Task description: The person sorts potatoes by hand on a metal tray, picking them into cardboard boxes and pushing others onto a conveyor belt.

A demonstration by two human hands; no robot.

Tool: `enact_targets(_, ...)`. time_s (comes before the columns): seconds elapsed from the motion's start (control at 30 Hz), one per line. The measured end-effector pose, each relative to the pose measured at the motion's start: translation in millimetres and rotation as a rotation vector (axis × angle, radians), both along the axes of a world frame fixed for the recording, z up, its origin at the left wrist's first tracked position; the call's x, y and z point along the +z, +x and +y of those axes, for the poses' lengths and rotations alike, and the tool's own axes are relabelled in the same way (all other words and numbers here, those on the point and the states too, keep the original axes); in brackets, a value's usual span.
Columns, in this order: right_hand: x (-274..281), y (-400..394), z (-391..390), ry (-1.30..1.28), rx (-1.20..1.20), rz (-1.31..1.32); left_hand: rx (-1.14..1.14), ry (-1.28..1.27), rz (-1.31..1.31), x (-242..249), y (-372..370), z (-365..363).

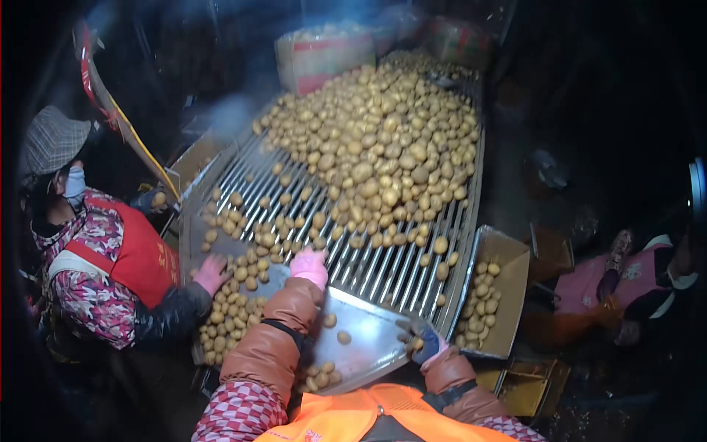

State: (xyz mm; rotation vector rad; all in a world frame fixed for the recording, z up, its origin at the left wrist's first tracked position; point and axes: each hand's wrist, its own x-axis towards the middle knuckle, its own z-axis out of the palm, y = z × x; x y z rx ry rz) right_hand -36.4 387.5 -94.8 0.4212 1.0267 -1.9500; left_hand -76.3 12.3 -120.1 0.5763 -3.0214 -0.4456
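My left hand (309, 267), in a pink glove, reaches out over the near edge of the metal bar grate (361, 272). Its fingers are stretched out beside loose potatoes (264, 264), and it grips nothing that I can see. My right hand (430, 346), in a dark bluish glove, is at the right end of the smooth metal tray (368, 324). A potato (417, 343) shows at its fingers, which look curled around it, though they are partly blurred. A large heap of potatoes (390, 155) covers the upper grate.
A cardboard box (515, 280) of potatoes stands right of the grate. At left, a co-worker in a red apron (147, 250) has a pink-gloved hand (211, 274) by the potatoes. Another person in pink (600, 283) is at far right. A sack (324, 59) stands behind the heap.
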Motion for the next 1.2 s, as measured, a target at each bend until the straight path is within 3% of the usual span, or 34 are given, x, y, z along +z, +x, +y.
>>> enact_targets(0.1, 15.4, 0.4, -5.4, 0.007, 0.1, 0.027, -0.024, -0.185, -0.322, -2.9, -25.1, 12.2)
enact_targets(0.23, -13.9, -3.0, 0.8, -0.032, 0.107, 0.041, -0.047, -0.11, -0.452, -9.2, -45.1, -0.6)
enact_targets(0.33, -26.6, -8.4, 1.6, -0.069, 0.176, 0.087, 0.042, 0.099, -0.289, -11.5, -22.9, 3.2)
enact_targets(0.37, -22.9, -12.0, -1.5, -0.092, 0.209, 0.086, -0.025, 0.297, -0.301, 29.6, -1.9, 16.7)
enact_targets(0.4, -20.2, -14.3, -5.6, -0.118, 0.241, 0.085, 0.008, 0.376, -0.221, 37.1, 13.2, 30.6)
enact_targets(0.5, -22.2, -13.6, -28.4, -0.141, 0.256, 0.045, -0.16, 0.705, -0.108, -0.6, 43.0, 71.1)
enact_targets(0.53, -21.8, -13.0, -34.7, -0.137, 0.247, 0.027, -0.325, 0.72, -0.228, 51.4, 60.8, 91.1)
enact_targets(0.57, -20.2, -14.0, -34.8, -0.145, 0.25, -0.005, -0.283, 0.938, -0.51, 129.6, 68.9, 114.1)
enact_targets(0.6, -18.4, -15.6, -32.8, -0.153, 0.252, -0.034, -0.488, 0.775, -0.272, 75.1, 77.4, 123.7)
enact_targets(0.7, -10.0, -21.5, -28.3, -0.182, 0.249, -0.123, -0.152, 0.903, -0.24, 76.9, 87.8, 126.8)
enact_targets(0.73, 0.7, -20.1, -34.7, 0.132, 0.194, -0.041, 0.012, 0.947, -0.201, 74.7, 90.5, 123.4)
enact_targets(0.77, -24.8, -22.6, -23.5, -0.045, 0.178, -0.051, -0.054, 0.64, -0.038, 67.5, 103.5, 124.7)
enact_targets(0.8, -50.7, -28.9, -13.4, -0.221, 0.159, -0.06, -0.089, 0.63, -0.108, 54.1, 113.8, 127.1)
enact_targets(0.87, -70.8, -34.9, -3.9, -0.193, 0.199, -0.05, -0.159, 0.617, -0.262, 9.7, 130.7, 131.1)
enact_targets(0.9, -75.9, -30.2, 6.2, -0.186, 0.196, -0.054, -0.329, 0.528, -0.156, -28.2, 140.2, 130.8)
enact_targets(0.93, -79.1, -32.3, 12.0, -0.185, 0.163, -0.062, -0.275, 0.489, -0.158, -61.8, 144.7, 128.8)
enact_targets(1.0, -88.5, -35.1, 18.7, -0.183, 0.067, -0.081, -0.028, 0.783, -0.188, -39.0, 145.9, 128.6)
enact_targets(1.07, -105.4, -40.0, 17.9, -0.181, -0.026, -0.08, 0.41, 1.188, -0.305, 5.2, 146.6, 133.9)
enact_targets(1.1, -115.5, -37.2, 18.7, -0.121, -0.058, 0.127, 0.16, 0.885, -0.089, -46.7, 156.1, 120.3)
enact_targets(1.13, -85.9, -30.9, 10.6, 0.085, -0.216, 0.091, 0.024, 0.693, -0.033, -69.0, 169.1, 108.9)
enact_targets(1.17, -76.4, -37.5, 21.6, -0.021, -0.096, 0.154, -0.088, 0.482, 0.034, -90.8, 181.9, 97.7)
enact_targets(1.2, -87.3, -41.6, 31.4, 0.074, -0.106, 0.167, -0.085, 0.397, -0.055, -84.7, 192.2, 93.1)
